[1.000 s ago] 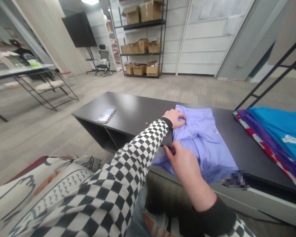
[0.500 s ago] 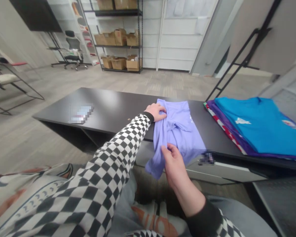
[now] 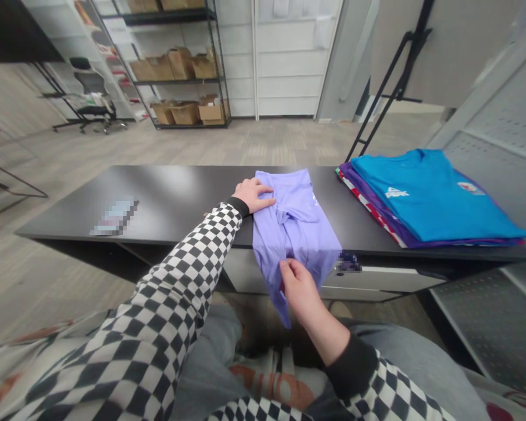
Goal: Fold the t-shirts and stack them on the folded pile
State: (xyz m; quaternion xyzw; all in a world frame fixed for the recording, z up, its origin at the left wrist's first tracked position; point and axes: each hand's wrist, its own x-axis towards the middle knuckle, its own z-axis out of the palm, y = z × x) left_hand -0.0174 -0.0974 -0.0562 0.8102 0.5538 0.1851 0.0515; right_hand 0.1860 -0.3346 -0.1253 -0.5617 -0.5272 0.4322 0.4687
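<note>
A lavender shirt (image 3: pixel 302 204), partly folded, lies on the dark table (image 3: pixel 193 184) and hangs over its front edge. My left hand (image 3: pixel 254 196) rests on the shirt's upper left part, fingers spread out across the cloth. Lower down, my right hand (image 3: pixel 300 286) pinches the hanging fabric between thumb and fingers. A pointed end of cloth droops below that hand. Bunched folds run across the middle of the shirt, between the two hands.
To the right sits a stack of folded shirts with a blue shirt (image 3: pixel 433 199) on top. A blurred-out flat object (image 3: pixel 116 216) lies on the left of the table. Behind are a shelf with cardboard boxes (image 3: pixel 182 63), an office chair (image 3: pixel 90 93) and a black stand (image 3: pixel 383 88).
My right hand has pulled the hanging cloth, so its lower left side now falls to a point. The left hand stays on the shirt, its fingers flatter. The camera view has shifted right.
</note>
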